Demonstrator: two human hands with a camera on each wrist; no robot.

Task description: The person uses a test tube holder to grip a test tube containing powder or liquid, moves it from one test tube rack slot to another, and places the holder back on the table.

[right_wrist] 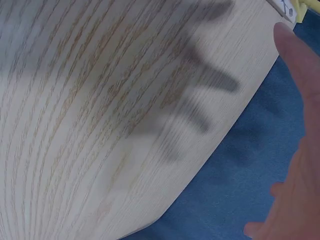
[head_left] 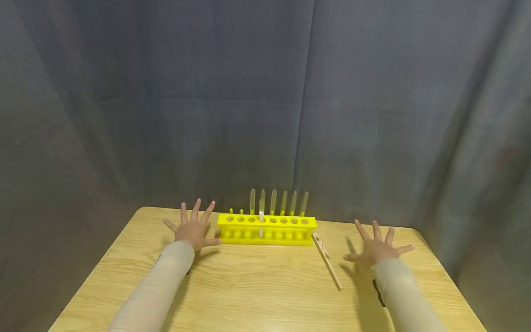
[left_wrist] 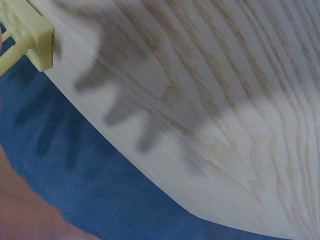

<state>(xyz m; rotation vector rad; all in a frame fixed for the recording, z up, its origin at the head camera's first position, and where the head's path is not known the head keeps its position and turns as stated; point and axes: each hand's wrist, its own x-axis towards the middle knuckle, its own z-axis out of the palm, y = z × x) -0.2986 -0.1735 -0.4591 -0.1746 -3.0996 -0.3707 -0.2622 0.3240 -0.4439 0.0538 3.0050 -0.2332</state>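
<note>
A yellow test tube rack (head_left: 265, 241) stands near the table's far edge. One test tube (head_left: 261, 230) with white stuff in it sits upright in a front hole. Behind it, several clear test tubes (head_left: 274, 201) are upside down on the rack's pegs. My left hand (head_left: 193, 233) is spread wide over the table, its thumb tip right at the rack's left end. Fingers splayed, my right hand (head_left: 376, 251) hovers to the right of a wooden test tube clamp (head_left: 327, 263). Neither hand holds anything.
The wood-grain table (head_left: 249, 286) has rounded far corners. Two bare yellow pegs (head_left: 241, 211) rise at the rack's left rear. A dark grey curtain (head_left: 207, 115) hangs behind the table and on both sides. Hand shadows fall on the tabletop in both wrist views.
</note>
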